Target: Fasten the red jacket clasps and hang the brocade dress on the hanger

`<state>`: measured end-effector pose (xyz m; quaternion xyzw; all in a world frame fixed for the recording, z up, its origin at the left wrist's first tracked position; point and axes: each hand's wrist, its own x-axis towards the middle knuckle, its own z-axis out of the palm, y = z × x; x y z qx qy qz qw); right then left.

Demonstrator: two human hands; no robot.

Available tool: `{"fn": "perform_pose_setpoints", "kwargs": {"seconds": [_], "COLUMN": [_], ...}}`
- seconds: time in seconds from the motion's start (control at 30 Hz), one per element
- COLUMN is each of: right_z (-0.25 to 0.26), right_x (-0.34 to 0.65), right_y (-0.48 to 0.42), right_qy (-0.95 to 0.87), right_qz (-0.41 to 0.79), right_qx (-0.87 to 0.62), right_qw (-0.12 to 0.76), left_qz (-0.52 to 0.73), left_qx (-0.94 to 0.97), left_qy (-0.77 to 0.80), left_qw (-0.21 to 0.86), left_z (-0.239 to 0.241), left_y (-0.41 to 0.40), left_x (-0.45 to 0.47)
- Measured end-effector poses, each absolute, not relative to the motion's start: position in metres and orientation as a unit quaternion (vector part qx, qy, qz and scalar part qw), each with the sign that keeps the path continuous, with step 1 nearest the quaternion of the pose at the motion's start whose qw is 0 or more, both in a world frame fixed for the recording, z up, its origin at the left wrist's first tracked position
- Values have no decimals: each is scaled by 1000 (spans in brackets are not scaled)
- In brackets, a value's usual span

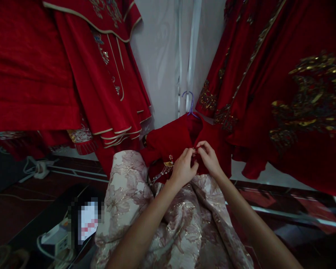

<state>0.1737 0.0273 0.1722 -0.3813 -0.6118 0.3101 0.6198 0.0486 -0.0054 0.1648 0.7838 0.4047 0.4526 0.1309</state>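
A red garment (168, 136) on a purple hanger (191, 102) lies in front of me, its collar toward the wall. My left hand (184, 166) pinches the front of this garment just below the neck opening. Close beside it, my right hand (208, 157) pinches the same spot from the other side. Something small and shiny shows between the fingertips, too small to make out. Left of my left hand, a gold and beaded ornament (168, 163) rests on the red cloth. Pale floral brocade cloth (128, 186) spreads beneath my forearms.
Red garments with pale piping (100, 74) hang on the left. More red garments with gold embroidery (311, 93) hang on the right. A white power strip (57, 237) with cables sits on a dark surface at lower left, beside a blurred-out screen (88, 220).
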Motion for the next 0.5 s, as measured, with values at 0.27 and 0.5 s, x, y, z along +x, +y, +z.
{"fn": "perform_pose_setpoints", "kwargs": {"seconds": [0.27,0.5], "right_z": [170,177], "right_x": [187,185], "right_y": [17,20], "right_qy": [-626,-616], "right_qz": [288,296], "right_qx": [-383,-403], "right_qw": [615,609], "left_qz": [475,488], "left_qx": [776,763], "left_qy": [392,401], "left_qw": [134,139], "left_z": [161,163], "left_y": [-13,-11], "left_x": [62,66]}}
